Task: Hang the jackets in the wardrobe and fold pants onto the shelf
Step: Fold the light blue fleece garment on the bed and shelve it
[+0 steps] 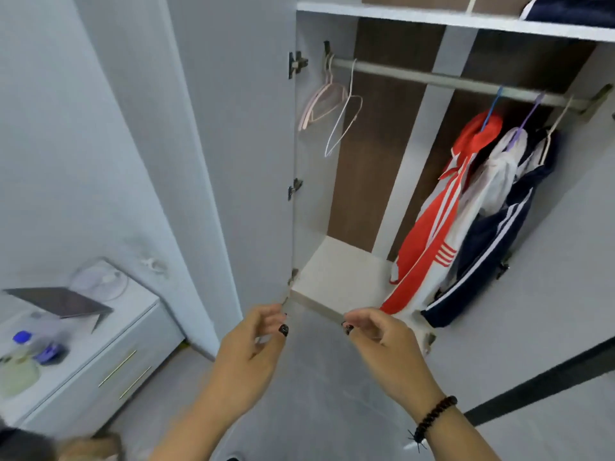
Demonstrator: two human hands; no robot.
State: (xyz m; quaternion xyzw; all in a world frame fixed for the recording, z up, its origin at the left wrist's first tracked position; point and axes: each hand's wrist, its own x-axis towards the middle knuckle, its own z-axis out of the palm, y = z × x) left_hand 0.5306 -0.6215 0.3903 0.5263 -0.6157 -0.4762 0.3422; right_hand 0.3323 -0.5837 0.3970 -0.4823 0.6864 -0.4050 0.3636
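Note:
The wardrobe stands open. On its rail (432, 79) hang three jackets at the right: a red and white one (429, 227), a white one (492, 184) and a navy one (492, 247). Empty hangers (332, 104) hang at the rail's left end. Dark folded clothing (572, 10) lies on the top shelf (399, 16). My left hand (256, 341) and my right hand (376, 331) hover in front of the wardrobe's bottom board (336, 277), fingers loosely curled, holding nothing.
The open left door (233, 144) stands beside my left hand. A white nightstand (109, 347) at the lower left carries a tablet on a stand, a small fan and bottles. Grey floor lies below my arms.

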